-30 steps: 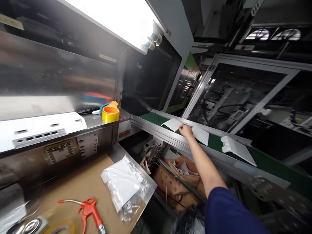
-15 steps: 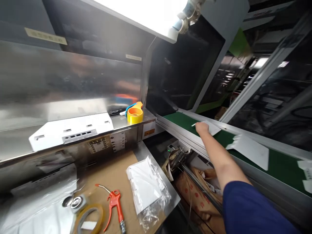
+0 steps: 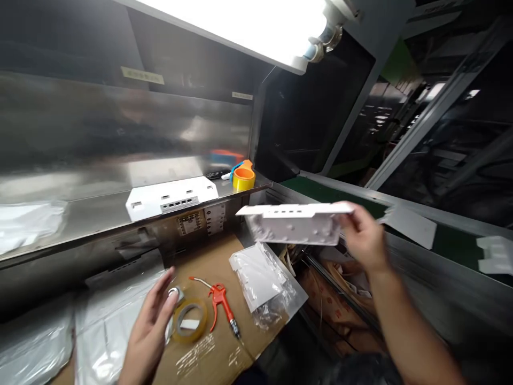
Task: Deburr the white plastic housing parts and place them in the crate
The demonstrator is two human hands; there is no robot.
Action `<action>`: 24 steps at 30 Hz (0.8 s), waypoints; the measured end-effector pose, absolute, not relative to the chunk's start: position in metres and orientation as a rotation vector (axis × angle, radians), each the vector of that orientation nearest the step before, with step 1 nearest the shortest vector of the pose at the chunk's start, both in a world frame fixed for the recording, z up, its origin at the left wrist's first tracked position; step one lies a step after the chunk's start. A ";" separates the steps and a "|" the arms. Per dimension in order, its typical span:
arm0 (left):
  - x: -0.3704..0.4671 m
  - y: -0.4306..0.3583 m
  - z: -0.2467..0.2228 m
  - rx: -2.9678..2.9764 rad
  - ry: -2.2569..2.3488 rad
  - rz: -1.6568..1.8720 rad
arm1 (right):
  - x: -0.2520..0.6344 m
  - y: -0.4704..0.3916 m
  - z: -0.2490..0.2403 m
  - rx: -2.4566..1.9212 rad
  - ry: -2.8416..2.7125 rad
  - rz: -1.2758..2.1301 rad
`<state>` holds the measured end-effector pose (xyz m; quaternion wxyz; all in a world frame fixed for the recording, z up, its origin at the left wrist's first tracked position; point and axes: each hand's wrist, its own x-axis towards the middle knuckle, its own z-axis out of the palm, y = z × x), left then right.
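My right hand (image 3: 363, 235) grips the right end of a white plastic housing panel (image 3: 298, 229), held in the air between the bench and the conveyor. The panel's ribbed inner side and a row of small slots along its edge show. My left hand (image 3: 150, 315) is over the bench, fingers apart, holding nothing. Close beside it lie a roll of clear tape (image 3: 202, 326) and an orange-red air blow gun (image 3: 222, 305). A similar white panel in a clear bag (image 3: 260, 278) rests on the cardboard near the bench's right edge.
On the metal shelf stand another white panel (image 3: 172, 198) and a yellow tape roll (image 3: 243, 179). Bagged panels (image 3: 116, 321) lie at the left of the bench. The green conveyor (image 3: 451, 251) carries more white panels (image 3: 412, 224). A lamp (image 3: 248, 27) hangs overhead.
My right hand has lifted the white panel off the conveyor and brought it left toward the bench. My left hand has come into view above the bench.
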<state>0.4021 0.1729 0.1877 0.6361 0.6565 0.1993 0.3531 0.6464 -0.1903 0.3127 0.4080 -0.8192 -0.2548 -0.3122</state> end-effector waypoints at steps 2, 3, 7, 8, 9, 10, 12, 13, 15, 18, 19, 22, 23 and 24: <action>0.401 0.171 0.192 1.418 0.434 0.704 | 0.597 -0.136 0.277 -1.976 -0.827 -0.638; 0.400 0.171 0.195 1.374 0.410 0.703 | 0.574 -0.111 0.261 -1.910 -0.909 -0.582; 0.370 0.180 0.212 1.261 0.381 0.906 | 0.507 -0.039 0.215 -1.642 -0.987 -0.431; 0.358 0.184 0.215 1.258 0.388 0.958 | 0.496 -0.028 0.208 -1.591 -0.973 -0.401; 0.345 0.189 0.218 1.263 0.399 1.004 | 0.487 -0.020 0.203 -1.550 -0.965 -0.368; 0.333 0.193 0.221 1.274 0.411 1.054 | 0.480 -0.013 0.199 -1.515 -0.969 -0.337; 0.313 0.199 0.224 1.296 0.438 1.158 | 0.470 -0.001 0.194 -1.455 -1.019 -0.290; 0.305 0.201 0.225 1.298 0.447 1.205 | 0.467 0.004 0.193 -1.432 -1.054 -0.266; 0.293 0.203 0.227 1.293 0.452 1.266 | 0.465 0.012 0.191 -1.392 -1.115 -0.224; 0.283 0.200 0.231 1.320 0.467 1.317 | 0.465 0.019 0.189 -1.360 -1.156 -0.179; 0.281 0.199 0.232 1.335 0.477 1.335 | 0.465 0.021 0.187 -1.362 -1.160 -0.170; 0.277 0.193 0.236 1.353 0.510 1.376 | 0.469 0.024 0.182 -1.393 -1.159 -0.162; 0.276 0.192 0.236 1.352 0.522 1.388 | 0.470 0.025 0.181 -1.405 -1.160 -0.158; 0.275 0.191 0.236 1.355 0.535 1.400 | 0.472 0.027 0.179 -1.411 -1.164 -0.151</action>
